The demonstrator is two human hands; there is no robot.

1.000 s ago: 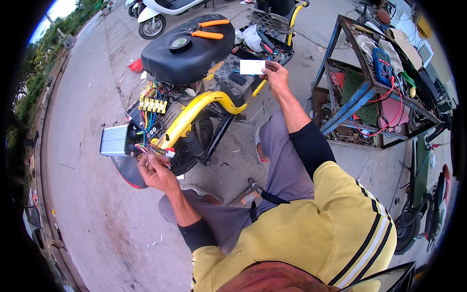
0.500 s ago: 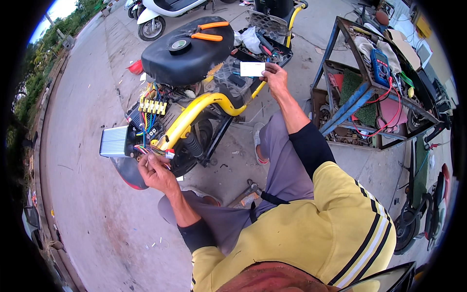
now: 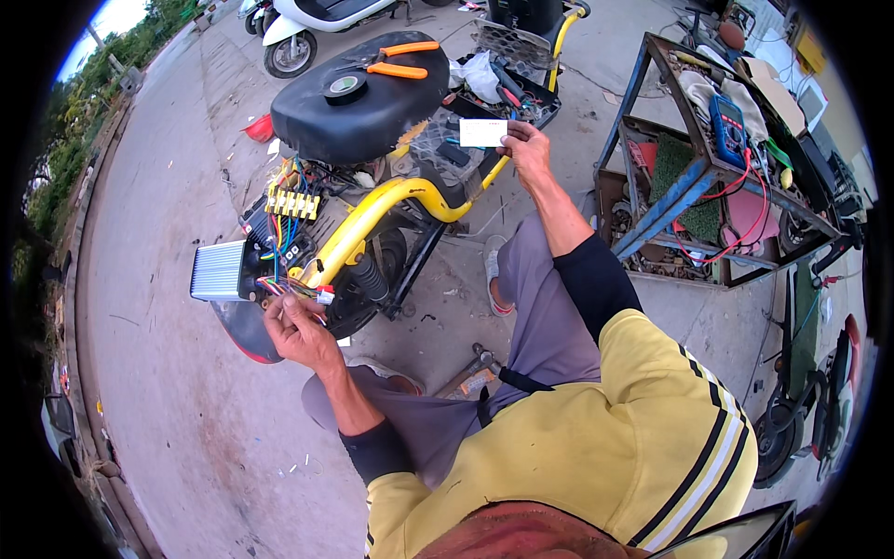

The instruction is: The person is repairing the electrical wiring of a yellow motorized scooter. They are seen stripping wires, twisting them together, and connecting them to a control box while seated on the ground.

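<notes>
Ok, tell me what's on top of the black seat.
Orange-handled pliers and a roll of black tape lie on the black seat; the surface directly beneath them is covered.

The wires lie between the box, at left, and the frame; 2 things, pliers and tape, lie on the seat. The rack stands over at far right, the meter on it.

white scooter parked in the background. at right, a worn blue-framed metal rack bears a blue multimeter and a red lead. red plastic object lies on the pavement. vegetation lines the kerb.
</notes>
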